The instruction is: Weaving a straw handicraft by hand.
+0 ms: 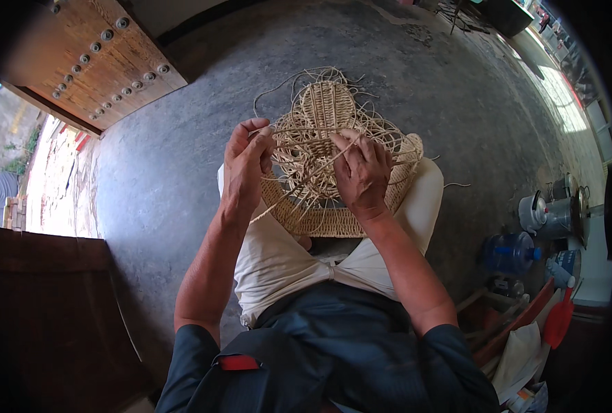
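Tan woven piece [325, 110], tightly ribbed, bristling with loose strands [311, 180]

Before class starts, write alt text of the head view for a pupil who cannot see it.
A seated person holds a straw-coloured strand between their left hand and right hand, over a woven piece bristling with loose ends. A studded wooden panel shows at upper left; a blue bottle lies at right.
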